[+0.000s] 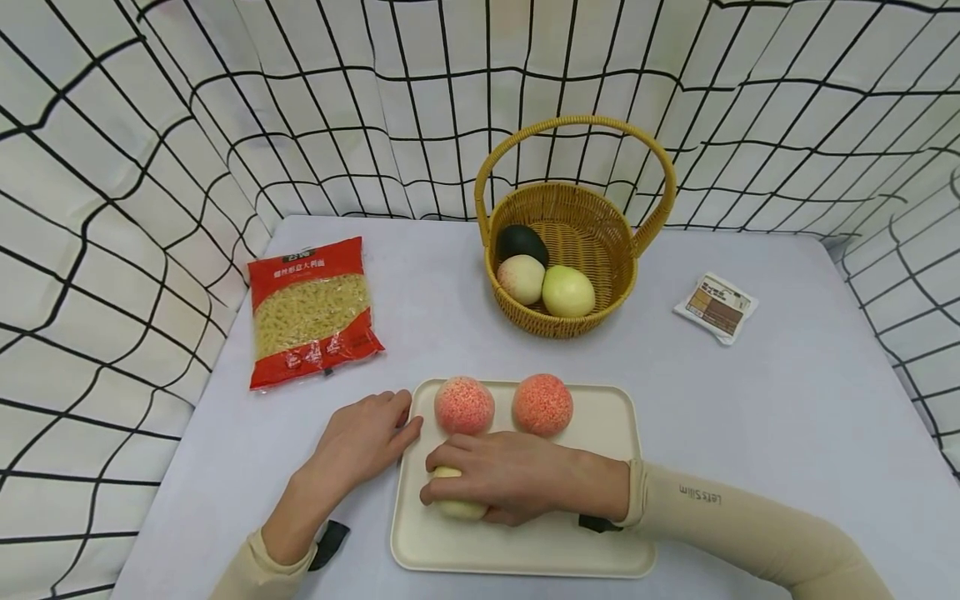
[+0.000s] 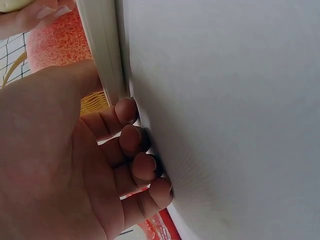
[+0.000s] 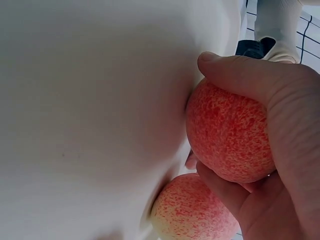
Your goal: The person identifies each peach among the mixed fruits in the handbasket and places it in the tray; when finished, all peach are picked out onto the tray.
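Note:
My right hand (image 1: 506, 477) grips a peach (image 1: 459, 508) low over the cream tray (image 1: 525, 562). The peach is pale yellow on top and speckled red on the side seen in the right wrist view (image 3: 227, 132). Thumb and fingers wrap around it from opposite sides. Two pink speckled peaches, a left one (image 1: 464, 406) and a right one (image 1: 543, 405), sit along the tray's far edge. At the tray's left edge, my left hand (image 1: 366, 437) holds the rim, its thumb over the inside and its bent fingers (image 2: 145, 166) outside, against the white table.
Behind the tray stands a wicker basket (image 1: 562, 329) with a tall handle, holding a dark green avocado-like item (image 1: 522, 243), a pale peach (image 1: 521, 279) and a yellow-green fruit (image 1: 568, 292). A red pasta bag (image 1: 311, 312) lies left, a small packet (image 1: 717, 307) right. Black-grid wire walls surround the table.

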The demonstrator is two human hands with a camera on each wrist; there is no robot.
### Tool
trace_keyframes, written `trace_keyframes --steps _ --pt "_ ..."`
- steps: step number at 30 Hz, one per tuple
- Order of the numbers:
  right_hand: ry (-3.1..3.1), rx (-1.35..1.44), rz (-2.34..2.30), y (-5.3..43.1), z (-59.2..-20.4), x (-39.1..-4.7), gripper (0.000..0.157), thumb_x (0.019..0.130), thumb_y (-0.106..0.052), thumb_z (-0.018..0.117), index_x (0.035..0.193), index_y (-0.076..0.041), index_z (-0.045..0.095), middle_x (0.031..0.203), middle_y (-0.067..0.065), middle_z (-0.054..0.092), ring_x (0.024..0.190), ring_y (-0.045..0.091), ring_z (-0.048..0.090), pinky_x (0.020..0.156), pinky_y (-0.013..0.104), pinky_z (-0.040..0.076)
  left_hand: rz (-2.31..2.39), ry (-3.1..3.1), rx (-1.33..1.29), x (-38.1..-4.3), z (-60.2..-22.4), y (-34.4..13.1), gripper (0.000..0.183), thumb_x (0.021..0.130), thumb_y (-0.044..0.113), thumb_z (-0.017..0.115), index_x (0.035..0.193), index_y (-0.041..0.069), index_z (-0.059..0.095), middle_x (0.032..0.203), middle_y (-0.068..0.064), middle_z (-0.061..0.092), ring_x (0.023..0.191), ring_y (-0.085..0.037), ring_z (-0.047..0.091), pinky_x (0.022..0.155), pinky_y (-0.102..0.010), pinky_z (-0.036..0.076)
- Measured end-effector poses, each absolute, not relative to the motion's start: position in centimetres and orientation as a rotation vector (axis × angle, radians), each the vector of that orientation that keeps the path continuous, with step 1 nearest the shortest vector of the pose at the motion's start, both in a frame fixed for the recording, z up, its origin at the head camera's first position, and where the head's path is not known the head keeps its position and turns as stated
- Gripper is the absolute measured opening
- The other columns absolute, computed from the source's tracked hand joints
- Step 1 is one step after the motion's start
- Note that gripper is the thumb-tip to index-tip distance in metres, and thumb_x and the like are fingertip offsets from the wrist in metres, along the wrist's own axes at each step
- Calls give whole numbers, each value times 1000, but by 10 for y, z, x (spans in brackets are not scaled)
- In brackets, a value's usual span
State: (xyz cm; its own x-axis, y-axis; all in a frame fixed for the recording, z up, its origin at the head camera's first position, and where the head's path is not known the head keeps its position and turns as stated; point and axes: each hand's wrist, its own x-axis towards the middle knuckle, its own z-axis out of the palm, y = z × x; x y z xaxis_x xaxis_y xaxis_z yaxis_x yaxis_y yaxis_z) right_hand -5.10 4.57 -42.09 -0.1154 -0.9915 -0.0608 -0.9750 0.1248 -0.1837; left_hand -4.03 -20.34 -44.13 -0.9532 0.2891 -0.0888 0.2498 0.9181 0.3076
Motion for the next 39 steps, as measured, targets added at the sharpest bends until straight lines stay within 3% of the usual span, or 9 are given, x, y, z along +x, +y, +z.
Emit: trace_keyframes --steps 13,19,30,39 --pt "2254 -1993 -39 45 -416 -50 72 86 -49 86 147 -34 50 152 -6 53 137 10 54 97 22 55 446 2942 395 -39 -440 -204 24 101 28 68 84 18 53 69 3 48 62 -13 42 54 -28 33" --pt "2252 -2019 -64 47 -416 -50 81 82 -58 86 150 -33 48 153 -6 52 138 10 54 101 23 54 447 2949 394 -38 -441 -204 25 100 28 68 83 18 53 68 4 47 62 -12 42 55 -28 33" --pt "2218 -2050 -88 48 -415 -51 88 82 -64 84 155 -31 46 153 -4 52 141 10 52 104 23 53 444 2950 396 -39 -442 -204 27 101 28 68 82 18 52 68 3 47 61 -13 42 54 -29 33" --pt "2210 -2023 -138 49 -415 -51 91 80 -74 79 154 -32 46 150 -5 55 138 10 54 99 26 56 430 2948 406 -41 -441 -204 26 101 28 68 83 17 52 68 2 47 62 -14 42 54 -29 33"
